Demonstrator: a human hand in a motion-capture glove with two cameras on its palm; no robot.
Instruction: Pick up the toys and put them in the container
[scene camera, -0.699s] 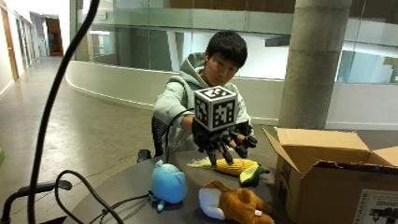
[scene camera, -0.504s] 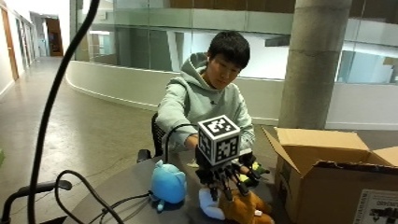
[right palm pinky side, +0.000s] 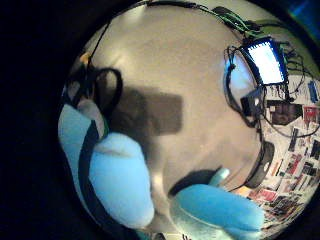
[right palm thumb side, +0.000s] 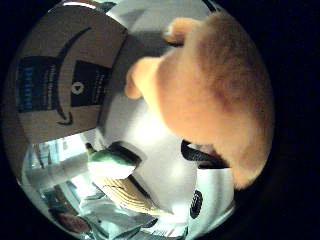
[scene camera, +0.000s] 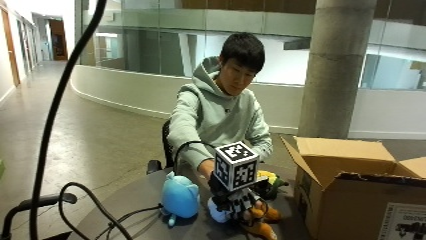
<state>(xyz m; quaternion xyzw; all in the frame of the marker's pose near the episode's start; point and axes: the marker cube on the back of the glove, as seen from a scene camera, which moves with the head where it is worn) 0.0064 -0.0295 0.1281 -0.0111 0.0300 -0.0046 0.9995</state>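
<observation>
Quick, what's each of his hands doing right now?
Gloved right hand: down on the brown plush toy; grip cannot be told.
Bare left hand: not visible.

I'm looking into a large public building's atrium or lobby, not a home: a thick round concrete column (scene camera: 334, 70), long glass balustrades (scene camera: 200, 47), a curving white wall (scene camera: 120, 92) and a polished floor (scene camera: 100, 145) running to a corridor.

A light blue plush toy (scene camera: 180, 196) lies on the grey surface (scene camera: 133, 210). The bear toy (right palm thumb side: 220, 90) is orange-brown. The corn toy (right palm thumb side: 120, 185) is yellow with green. The box (scene camera: 359, 195) is brown cardboard.
</observation>
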